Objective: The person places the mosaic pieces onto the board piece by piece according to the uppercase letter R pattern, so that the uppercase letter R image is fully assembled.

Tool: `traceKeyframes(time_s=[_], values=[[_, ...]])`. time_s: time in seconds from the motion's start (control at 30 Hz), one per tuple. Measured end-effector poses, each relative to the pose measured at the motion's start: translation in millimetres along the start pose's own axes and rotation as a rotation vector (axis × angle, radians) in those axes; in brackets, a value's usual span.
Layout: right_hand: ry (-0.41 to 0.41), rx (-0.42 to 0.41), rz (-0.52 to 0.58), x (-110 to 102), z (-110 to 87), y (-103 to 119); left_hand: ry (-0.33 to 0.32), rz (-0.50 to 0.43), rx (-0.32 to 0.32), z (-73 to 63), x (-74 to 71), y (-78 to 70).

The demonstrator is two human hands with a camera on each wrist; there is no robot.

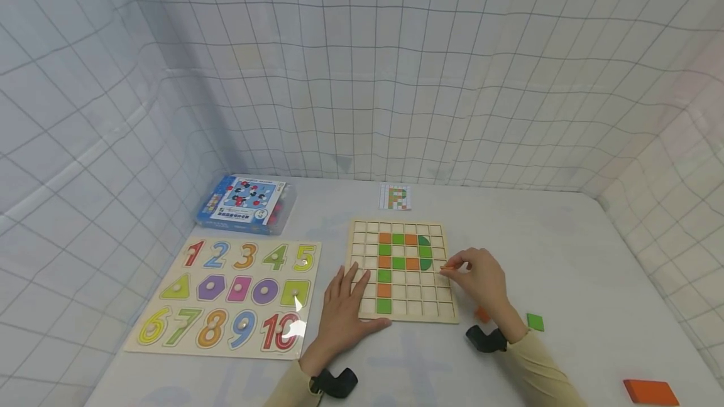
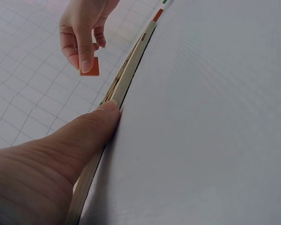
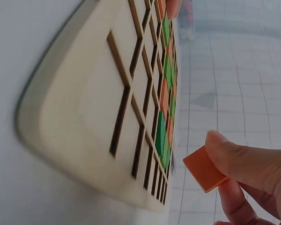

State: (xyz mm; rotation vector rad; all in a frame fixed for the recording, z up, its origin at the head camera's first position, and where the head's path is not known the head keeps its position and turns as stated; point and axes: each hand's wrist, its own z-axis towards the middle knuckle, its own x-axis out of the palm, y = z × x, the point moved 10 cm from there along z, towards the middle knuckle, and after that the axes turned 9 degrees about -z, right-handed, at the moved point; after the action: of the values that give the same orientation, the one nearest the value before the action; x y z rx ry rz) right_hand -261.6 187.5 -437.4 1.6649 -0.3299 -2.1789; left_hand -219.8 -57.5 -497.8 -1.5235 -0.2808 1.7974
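Note:
A wooden grid board (image 1: 421, 311) lies mid-table, with orange and green square tiles and two rounded dark green tiles forming a letter P. My left hand (image 1: 343, 313) rests spread on the board's lower left corner, its thumb along the near edge, as the left wrist view also shows. Above the board's right edge my right hand (image 1: 481, 278) pinches an orange square tile (image 3: 205, 169) between thumb and fingers. On the table by the right wrist lie a loose orange tile (image 1: 482, 314) and a green tile (image 1: 535, 322).
A number and shape puzzle board (image 1: 223, 297) lies at the left. Behind it sits a blue-and-clear plastic box (image 1: 243, 203). A small pattern card (image 1: 394, 196) lies beyond the grid board. At the front right is an orange block (image 1: 650, 392). Grid-patterned sheets surround the table.

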Motion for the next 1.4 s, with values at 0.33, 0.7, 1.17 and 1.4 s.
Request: traceKeyframes(time_s=[0.33, 0.7, 1.17, 1.4], values=[[0.112, -0.039, 0.042, 33.8, 7.6, 41.3, 0.025, 0.014, -0.022, 0.0, 3.4, 3.0], [0.181, -0.089, 0.083, 59.9, 11.5, 61.7, 0.009, 0.008, -0.002, -0.2, 1.1, 0.0], [0.209, -0.143, 0.008, 67.4, 17.9, 70.0, -0.006, 0.006, 0.012, 0.8, -3.7, -1.5], [0.178, -0.201, -0.053, 66.3, 15.7, 76.8, 0.003, -0.004, 0.006, 0.7, -2.5, -0.9]])
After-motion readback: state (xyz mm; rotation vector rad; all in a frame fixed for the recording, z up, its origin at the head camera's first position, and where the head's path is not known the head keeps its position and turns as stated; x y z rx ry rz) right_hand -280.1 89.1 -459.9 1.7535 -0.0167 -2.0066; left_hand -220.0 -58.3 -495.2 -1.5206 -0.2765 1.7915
